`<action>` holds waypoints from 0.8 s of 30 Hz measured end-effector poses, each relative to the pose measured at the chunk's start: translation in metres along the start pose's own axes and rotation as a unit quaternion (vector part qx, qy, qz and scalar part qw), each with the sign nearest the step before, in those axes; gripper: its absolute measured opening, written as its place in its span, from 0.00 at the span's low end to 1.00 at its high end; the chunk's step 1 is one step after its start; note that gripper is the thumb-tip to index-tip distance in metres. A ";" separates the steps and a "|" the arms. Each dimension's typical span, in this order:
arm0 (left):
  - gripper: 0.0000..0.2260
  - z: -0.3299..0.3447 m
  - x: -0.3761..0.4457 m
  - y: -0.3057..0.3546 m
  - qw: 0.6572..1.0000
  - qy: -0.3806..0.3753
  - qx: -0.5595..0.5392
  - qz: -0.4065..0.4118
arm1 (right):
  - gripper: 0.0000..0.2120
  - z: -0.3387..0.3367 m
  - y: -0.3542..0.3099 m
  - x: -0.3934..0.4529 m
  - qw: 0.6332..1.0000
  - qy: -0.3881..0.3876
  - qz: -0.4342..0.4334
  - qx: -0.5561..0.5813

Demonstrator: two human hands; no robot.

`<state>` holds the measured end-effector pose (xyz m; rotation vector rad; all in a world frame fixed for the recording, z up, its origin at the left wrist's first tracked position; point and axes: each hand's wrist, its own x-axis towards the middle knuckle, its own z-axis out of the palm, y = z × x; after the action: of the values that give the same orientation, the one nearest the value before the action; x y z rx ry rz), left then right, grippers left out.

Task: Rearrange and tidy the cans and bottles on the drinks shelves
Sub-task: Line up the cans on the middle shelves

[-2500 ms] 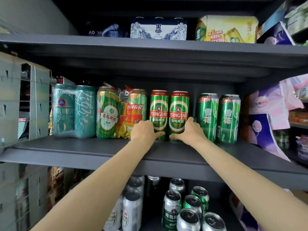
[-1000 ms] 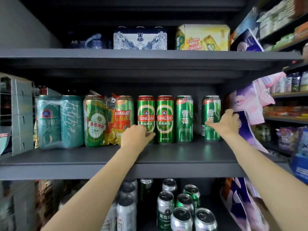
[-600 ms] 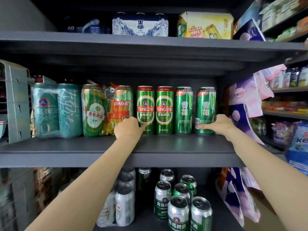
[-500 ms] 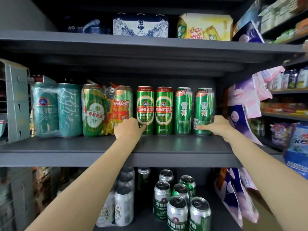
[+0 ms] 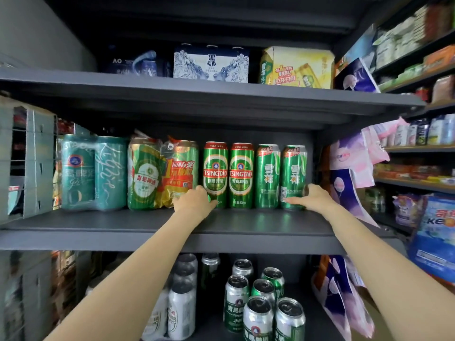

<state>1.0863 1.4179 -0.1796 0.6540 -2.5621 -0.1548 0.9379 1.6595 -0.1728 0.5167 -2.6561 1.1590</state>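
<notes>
Since half a second ago the rightmost green can (image 5: 293, 177) has closed up against its twin (image 5: 267, 176), so four cans now stand upright side by side in one tight row on the middle shelf (image 5: 123, 223); 2.5 s ago both hands were together on the two Tsingtao cans. The right hand (image 5: 311, 198) curls round the base of the rightmost can, thumb across its front, fingers behind. The left hand (image 5: 194, 201) sits at the foot of the left Tsingtao can (image 5: 215, 174), thumb on its lower front; fingers hidden, so grip or press cannot be told. The second Tsingtao can (image 5: 241, 175) stands just right of it, touching. Both read "TSINGTAO", with "500ml" at the bottom. The two right cans carry white Chinese characters and a red band on top; small print unreadable. Left of the row sits a shrink-wrapped green and gold pack (image 5: 162, 173) with red Chinese promo text, then a teal wrapped pack (image 5: 93, 172) with script lettering. The upper shelf holds a blue-white carton (image 5: 211, 65) and a yellow carton (image 5: 296, 68). Loose cans (image 5: 258, 303) stand on the lower shelf, tops up. Bare shelf runs in front of the row to the front edge, and a gap lies between the rightmost can and the right upright, where purple bags (image 5: 344, 178) hang.
</notes>
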 end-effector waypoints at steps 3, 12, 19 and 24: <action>0.19 -0.005 -0.018 -0.010 0.999 -0.027 0.010 0.040 | 0.30 -0.002 0.000 -0.020 0.999 0.023 -0.018 0.035; 0.10 0.057 -0.153 -0.049 0.901 0.333 -0.156 0.232 | 0.10 0.025 0.022 -0.166 0.947 0.189 -0.254 0.060; 0.10 0.130 -0.172 -0.079 0.946 0.205 -0.069 0.242 | 0.16 0.082 0.067 -0.216 0.957 0.052 -0.263 -0.107; 0.23 0.159 -0.137 -0.081 0.991 0.019 0.046 0.127 | 0.38 0.136 0.073 -0.184 0.929 -0.128 -0.193 -0.290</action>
<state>1.1484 1.4107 -0.3959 0.3530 -2.5995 0.0608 1.0729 1.6491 -0.3709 1.0523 -2.7330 0.1834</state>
